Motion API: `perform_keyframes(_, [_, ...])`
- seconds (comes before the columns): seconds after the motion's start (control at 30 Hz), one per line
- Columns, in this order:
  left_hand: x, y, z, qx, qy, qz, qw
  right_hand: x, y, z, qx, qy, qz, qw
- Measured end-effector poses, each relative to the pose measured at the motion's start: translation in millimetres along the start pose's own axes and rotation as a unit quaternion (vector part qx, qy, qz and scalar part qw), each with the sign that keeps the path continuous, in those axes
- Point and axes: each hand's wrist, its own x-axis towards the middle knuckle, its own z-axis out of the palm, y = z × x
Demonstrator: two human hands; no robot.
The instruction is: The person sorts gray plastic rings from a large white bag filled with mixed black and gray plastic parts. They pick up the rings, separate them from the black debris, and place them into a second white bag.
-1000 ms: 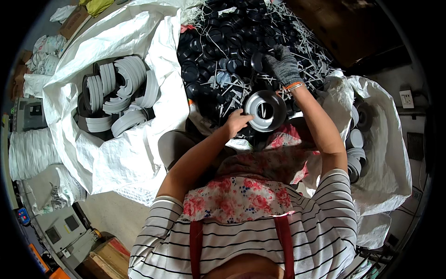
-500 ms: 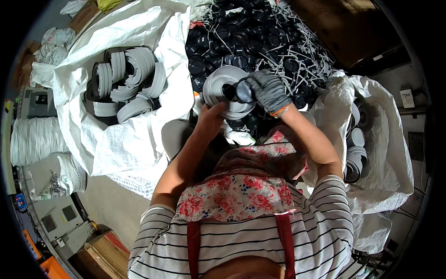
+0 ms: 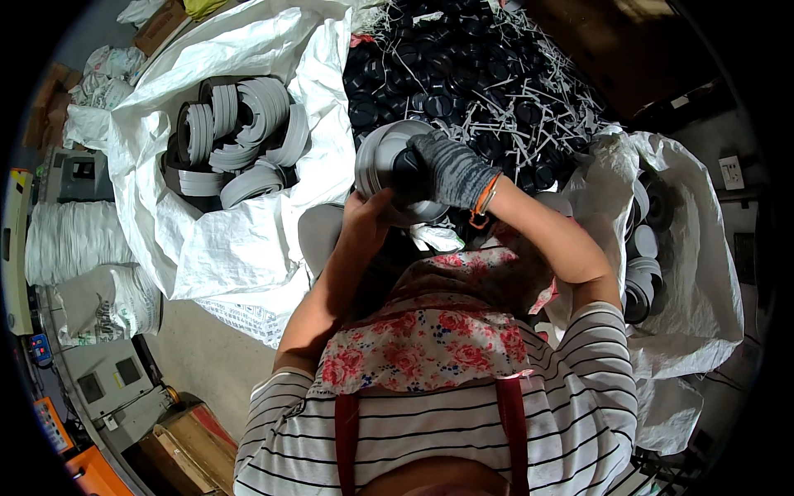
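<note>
A stack of grey ring-shaped plastic parts [image 3: 370, 161] is held up in front of my lap. My bare left hand [image 3: 369, 215] grips it from the lower left, its thumb over the near rim. My right hand [image 3: 456, 172], in a grey-black knitted glove with an orange cuff, closes on a black round cap [image 3: 405, 168] at the stack's middle opening. The glove hides much of the cap, so how deep it sits cannot be made out. Just beyond both hands spreads a large heap of black round caps [image 3: 438, 106].
To the left, a white woven sack [image 3: 223, 248] holds several grey ring parts [image 3: 198, 132]. At the right, another white sack [image 3: 695, 298] contains grey and dark round pieces [image 3: 643, 241]. Thin pale plastic strips [image 3: 529, 124] lie over the heap. Cardboard [image 3: 194, 450] stands at lower left.
My right hand has moved left and inward, bringing the black cap from the stack's right side to its middle opening. My left hand keeps its hold, and the stack has shifted slightly left.
</note>
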Motion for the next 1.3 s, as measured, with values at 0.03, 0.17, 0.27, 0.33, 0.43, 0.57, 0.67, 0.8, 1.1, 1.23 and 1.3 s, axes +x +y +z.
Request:
perform_keyframes(0.03, [-4.0, 2.7, 1.2, 0.020, 0.012, -0.009, 1.000, -0.4, -4.5, -0.3, -0.007, -0.007, -0.010, 1.000])
perform_keyframes(0.17, [-0.5, 16.7, 8.9, 0.036, 0.004, -0.089, 0.995, -3.2, 42.4, 55.9, 0.393, -0.061, 0.065, 0.915])
perform_keyframes(0.27, [-6.2, 25.7, -1.2, 0.047, 0.023, -0.114, 0.992, -2.5, -2.4, 2.3, 0.253, -0.113, -0.051, 0.959])
perform_keyframes(0.33, [-7.5, 30.0, 2.7, 0.004, -0.001, -0.108, 0.994, -4.3, -18.1, -24.0, 0.161, -0.094, -0.105, 0.977])
perform_keyframes(0.43, [-15.4, 38.3, 20.3, 0.109, 0.026, -0.094, 0.989, -8.9, -16.8, -15.0, 0.137, 0.026, -0.034, 0.990])
perform_keyframes(0.57, [-15.9, 27.4, 19.6, 0.129, 0.063, -0.056, 0.988, 2.9, -1.1, -7.1, 0.401, -0.285, 0.347, 0.799])
perform_keyframes(0.67, [-19.1, 29.2, 14.7, 0.031, 0.062, -0.035, 0.997, -2.7, -28.1, -26.2, 0.161, -0.068, 0.017, 0.984])
perform_keyframes(0.8, [-24.8, 26.3, 19.2, 0.263, 0.081, -0.012, 0.961, -6.6, -11.4, 16.8, 0.136, 0.018, 0.028, 0.990])
perform_keyframes(1.1, [-29.9, 25.1, -10.0, 0.302, 0.092, 0.051, 0.948, 15.9, -30.4, 30.2, 0.306, -0.070, -0.046, 0.948])
perform_keyframes(1.23, [-39.2, 5.5, -28.2, 0.488, 0.061, 0.235, 0.839, 13.4, -28.7, 53.8, 0.698, -0.109, 0.013, 0.707])
perform_keyframes(1.3, [-33.4, 55.8, -19.2, 0.598, -0.004, 0.332, 0.729, 14.4, -14.6, 74.9, 0.770, -0.116, 0.075, 0.623])
